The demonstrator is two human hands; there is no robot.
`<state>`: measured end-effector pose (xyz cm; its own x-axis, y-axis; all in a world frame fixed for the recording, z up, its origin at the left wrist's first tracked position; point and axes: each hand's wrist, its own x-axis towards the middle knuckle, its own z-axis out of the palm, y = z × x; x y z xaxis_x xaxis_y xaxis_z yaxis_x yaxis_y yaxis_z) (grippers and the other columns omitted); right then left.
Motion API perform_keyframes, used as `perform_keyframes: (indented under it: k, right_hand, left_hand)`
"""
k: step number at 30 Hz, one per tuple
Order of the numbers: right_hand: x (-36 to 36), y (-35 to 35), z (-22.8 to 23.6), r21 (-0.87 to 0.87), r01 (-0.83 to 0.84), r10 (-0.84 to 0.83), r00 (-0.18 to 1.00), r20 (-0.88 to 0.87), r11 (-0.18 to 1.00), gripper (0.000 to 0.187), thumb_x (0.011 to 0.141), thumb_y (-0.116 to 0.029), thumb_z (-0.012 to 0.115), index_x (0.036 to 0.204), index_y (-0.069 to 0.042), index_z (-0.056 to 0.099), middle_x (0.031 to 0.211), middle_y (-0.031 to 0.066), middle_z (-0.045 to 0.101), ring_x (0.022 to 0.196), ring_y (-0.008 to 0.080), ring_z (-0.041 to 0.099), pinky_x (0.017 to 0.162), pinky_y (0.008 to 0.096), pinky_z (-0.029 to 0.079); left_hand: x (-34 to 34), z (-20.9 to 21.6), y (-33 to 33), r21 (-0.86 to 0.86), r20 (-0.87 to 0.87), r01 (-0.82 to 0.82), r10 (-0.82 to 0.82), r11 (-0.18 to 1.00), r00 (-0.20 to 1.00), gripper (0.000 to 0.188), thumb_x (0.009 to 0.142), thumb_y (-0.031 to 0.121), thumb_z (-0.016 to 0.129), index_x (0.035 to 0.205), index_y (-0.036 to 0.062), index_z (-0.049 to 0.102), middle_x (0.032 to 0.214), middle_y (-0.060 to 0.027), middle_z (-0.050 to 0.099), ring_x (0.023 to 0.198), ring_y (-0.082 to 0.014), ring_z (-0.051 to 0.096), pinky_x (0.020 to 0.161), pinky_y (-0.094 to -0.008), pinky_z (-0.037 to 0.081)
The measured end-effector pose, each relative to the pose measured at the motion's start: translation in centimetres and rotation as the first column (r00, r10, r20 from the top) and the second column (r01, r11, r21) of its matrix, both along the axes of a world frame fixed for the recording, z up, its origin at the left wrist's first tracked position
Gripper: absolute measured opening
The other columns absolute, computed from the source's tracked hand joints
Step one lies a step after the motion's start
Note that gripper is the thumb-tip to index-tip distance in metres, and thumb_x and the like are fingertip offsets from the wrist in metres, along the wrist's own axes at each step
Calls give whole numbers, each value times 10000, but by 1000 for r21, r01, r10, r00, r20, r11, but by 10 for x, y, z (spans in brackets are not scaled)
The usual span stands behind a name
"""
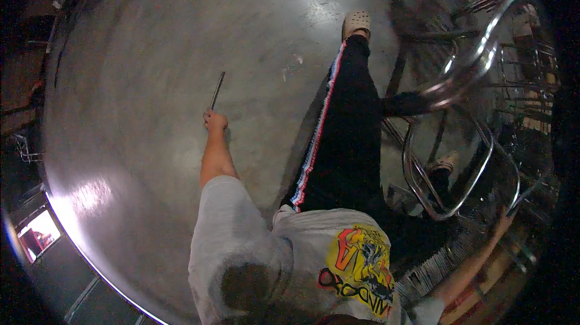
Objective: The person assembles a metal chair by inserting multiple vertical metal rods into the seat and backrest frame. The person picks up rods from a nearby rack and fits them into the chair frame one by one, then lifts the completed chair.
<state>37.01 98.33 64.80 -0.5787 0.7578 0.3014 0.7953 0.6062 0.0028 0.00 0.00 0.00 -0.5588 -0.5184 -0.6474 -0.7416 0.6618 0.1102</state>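
My left hand [215,120] is out to the left over the floor, its fingers closed around one end of a thin, dark, straight metal rod or tool [218,90]. The rod's exact kind is too small to make out. My right forearm stretches to the lower right, and my right hand [505,217] is beside the bent shiny metal tubes [450,207]. Its fingers are too dark and blurred to read, so whether it grips a tube does not show. A thicker curved tube [483,53] rises in front of that side.
Smooth grey floor [139,83] spreads to the left. My leg in black trousers [344,125] reaches forward, ending in a beige clog [357,22]. Another clog [446,160] stands among the tubes. More metal frames [522,83] crowd the right edge; a bright opening [40,234] shows at lower left.
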Motion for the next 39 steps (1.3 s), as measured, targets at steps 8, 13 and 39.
perform_keyframes:
  k: [8,13,39]
  right_hand:
    - [74,11,-20,123,-55,66,994,-85,991,785,871,-353,649,1457,7,270,1469,198,350,1330,309,370,1081,380,299]
    - [18,-18,-28,169,23,-22,1000,-8,985,758,861,-364,669,1438,-18,320,1444,200,384,1268,340,440,1035,409,379]
    - [-324,-330,-69,-383,-607,-81,463,-883,696,343,957,-332,545,1112,-28,572,825,69,601,744,155,590,675,297,480]
  left_hand:
    - [-12,31,15,-47,86,190,-186,981,979,455,832,257,564,1222,21,562,1252,-188,539,1138,-379,534,972,-449,424]
    - [10,25,59,173,-75,164,-153,971,985,328,894,245,519,1010,-34,649,997,-215,659,920,-322,644,794,-447,487]
    - [-34,556,402,129,-979,907,-96,402,182,744,785,246,758,1368,9,361,1277,-203,474,1108,-318,502,988,-435,379]
